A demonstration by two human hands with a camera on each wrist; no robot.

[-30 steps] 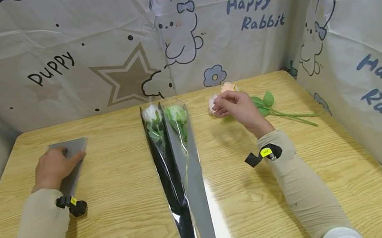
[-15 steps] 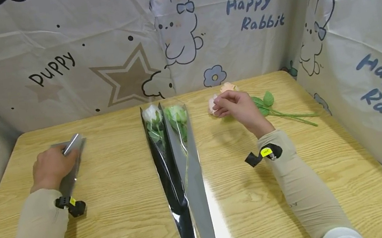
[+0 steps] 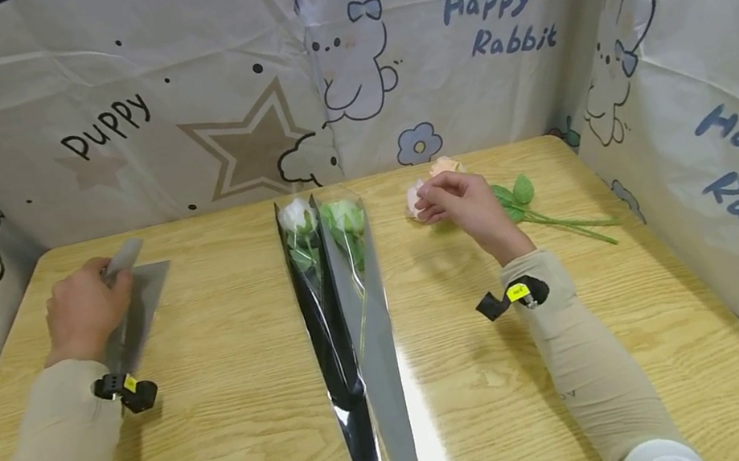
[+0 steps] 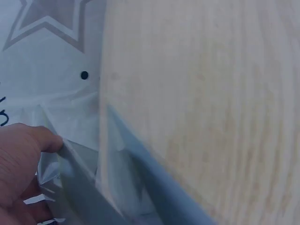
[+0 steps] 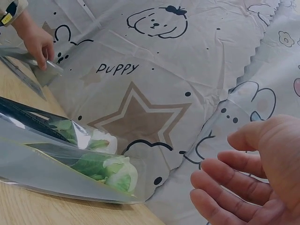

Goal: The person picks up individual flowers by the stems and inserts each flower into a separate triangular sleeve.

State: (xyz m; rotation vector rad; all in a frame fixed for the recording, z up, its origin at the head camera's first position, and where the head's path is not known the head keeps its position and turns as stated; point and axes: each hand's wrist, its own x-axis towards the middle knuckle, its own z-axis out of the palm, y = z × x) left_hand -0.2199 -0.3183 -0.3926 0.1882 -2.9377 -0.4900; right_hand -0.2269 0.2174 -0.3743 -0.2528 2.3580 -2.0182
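At the left of the table, my left hand (image 3: 89, 310) pinches a grey flower wrapping sleeve (image 4: 77, 180) between thumb and fingers, its top edge raised. Another grey sleeve (image 3: 150, 287) lies flat beneath it. Over at the right, my right hand (image 3: 469, 210) hovers with loosely bent fingers and nothing in its grasp, as the right wrist view confirms. Behind its fingertips in the head view are a pale pink flower (image 3: 413, 200) and a peach flower (image 3: 445, 166). Their green stems (image 3: 569, 221) extend to the right; the hand hides part of them.
Mid-table lie two wrapped flowers side by side: a white rose (image 3: 298, 218) in a black sleeve (image 3: 331, 351) and a greenish-white rose (image 3: 344, 222) in a grey sleeve (image 3: 382, 375). A printed cloth (image 3: 223, 59) hangs behind the table (image 3: 239, 415).
My left hand has lifted the top sleeve's edge off the one below and shifted slightly left with it. My right hand has stayed in place.
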